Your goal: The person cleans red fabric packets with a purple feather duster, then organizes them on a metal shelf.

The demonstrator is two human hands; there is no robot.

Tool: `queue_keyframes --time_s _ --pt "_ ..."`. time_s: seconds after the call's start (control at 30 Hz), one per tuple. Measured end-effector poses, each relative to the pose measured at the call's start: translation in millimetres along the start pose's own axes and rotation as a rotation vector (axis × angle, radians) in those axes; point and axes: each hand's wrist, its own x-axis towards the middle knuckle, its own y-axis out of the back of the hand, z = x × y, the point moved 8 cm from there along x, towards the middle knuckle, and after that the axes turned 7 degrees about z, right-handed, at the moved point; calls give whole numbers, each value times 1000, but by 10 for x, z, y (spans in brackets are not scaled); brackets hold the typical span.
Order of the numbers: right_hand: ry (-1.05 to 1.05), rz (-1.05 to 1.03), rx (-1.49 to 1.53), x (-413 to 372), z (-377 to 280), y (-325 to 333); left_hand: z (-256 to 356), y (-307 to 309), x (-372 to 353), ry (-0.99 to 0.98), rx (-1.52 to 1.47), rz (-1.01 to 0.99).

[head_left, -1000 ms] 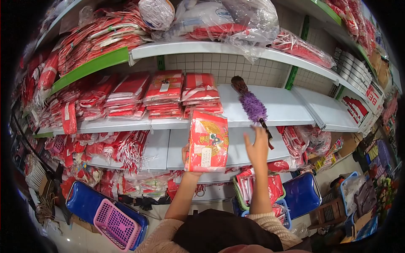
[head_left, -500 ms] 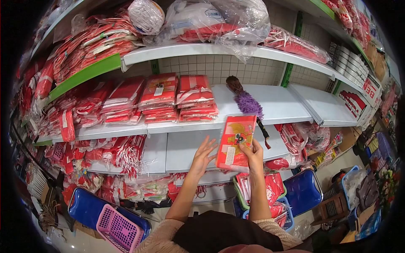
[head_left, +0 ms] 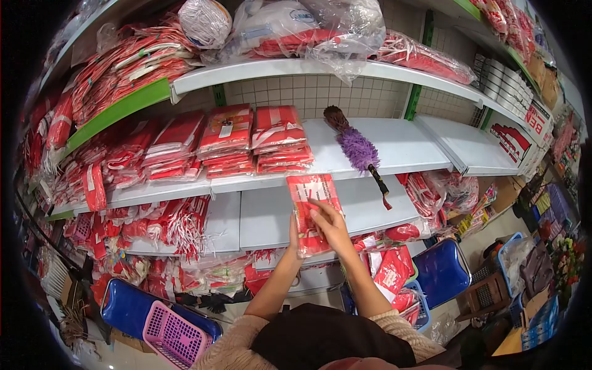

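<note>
In front of the shelves is a flat, plastic-wrapped red packet [head_left: 308, 188], its printed side with lines of text turned up. My left hand [head_left: 295, 237] grips it along the lower left edge, most of the fingers hidden behind it. My right hand [head_left: 332, 229] lies over the front, fingers stretched out and touching the plastic. Beyond the packet, stacks of similar red packets [head_left: 280, 139] rest on the middle shelf. A purple feather duster [head_left: 357, 150] with a dark handle lies to their right, the handle overhanging the shelf edge.
The white middle shelf [head_left: 401, 145] runs across the view. Below are bagged red goods [head_left: 425, 200] and a basket of red packets [head_left: 394, 271]. Blue chairs [head_left: 441, 271] stand on both sides, a pink basket [head_left: 174, 333] at the left one. A cardboard box [head_left: 512, 145] sits at right.
The packet has moved left and been turned from its emblem side to its text side. My left hand, earlier apart from it, now holds it; the right hand's fingers have shifted onto its front.
</note>
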Motion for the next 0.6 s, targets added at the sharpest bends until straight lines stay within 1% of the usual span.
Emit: queue_keyframes --time_s 0.03,0.07,0.17,0.23,0.3,0.37,0.4,0.5,0.6 --pt "34 17 -19 33 -29 47 31 -168 -28 -44 61 90" --pt "123 89 -98 70 -114 133 29 -301 -28 -57 11 107" --pt "294 223 -298 224 -390 423 25 -674 -58 -31 112 -52" --pt "475 367 -537 363 -694 654 29 -322 14 -41 52 25" --pt "824 581 -859 466 -952 839 16 -257 10 -10 3 5" --pt "848 702 -1140 614 -994 984 -7 -306 -13 9 9 -16" --pt "856 761 -1281 643 -969 1045 -17 -337 -22 18 12 -27" --pt "203 615 -1277 910 -232 1539 -50 -369 -54 35 6 -17" --pt "166 635 -1135 642 84 1685 -87 -349 -70 50 2 8"
